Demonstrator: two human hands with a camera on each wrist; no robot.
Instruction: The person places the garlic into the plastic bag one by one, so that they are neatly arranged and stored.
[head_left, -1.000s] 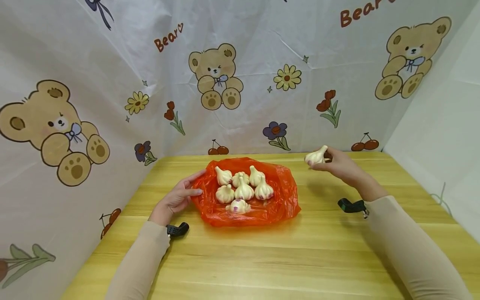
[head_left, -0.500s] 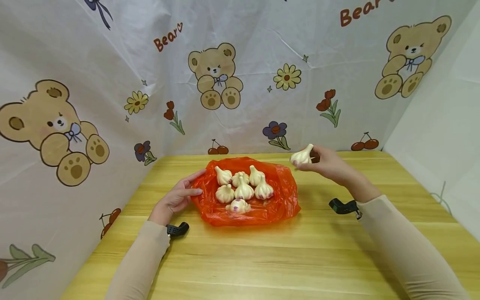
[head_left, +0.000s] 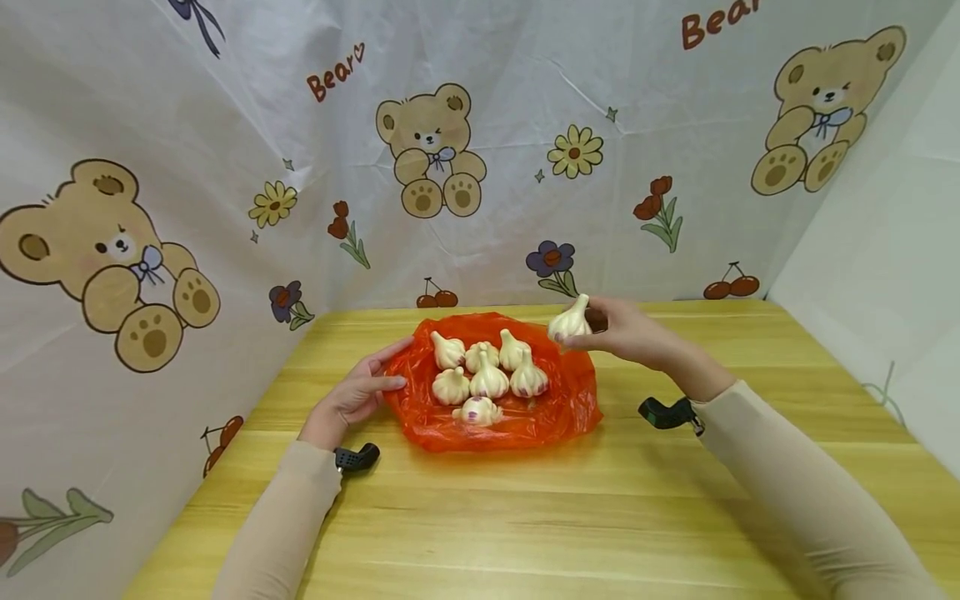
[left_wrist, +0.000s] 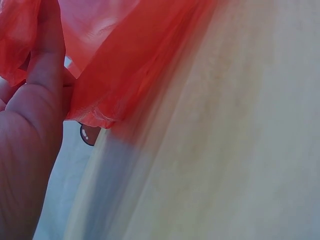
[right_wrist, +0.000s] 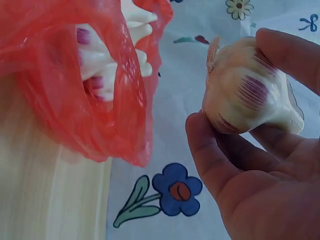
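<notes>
A red plastic bag lies spread open on the table, with several garlic bulbs grouped inside it. At the bag's left edge my left hand pinches the plastic, thumb on the near side; in the left wrist view the film passes by the thumb and covers part of the fingers. My right hand grips one garlic bulb, raised over the bag's back right edge. The right wrist view shows thumb and fingers around that purple-streaked bulb, apart from the bag.
The wooden table runs back to a white cloth backdrop printed with bears and flowers. A plain white wall stands at the right, where a thin cord lies by the table's edge.
My right hand has moved left with the garlic bulb, from right of the bag to over its back right edge. The left hand and the bag have stayed in place.
</notes>
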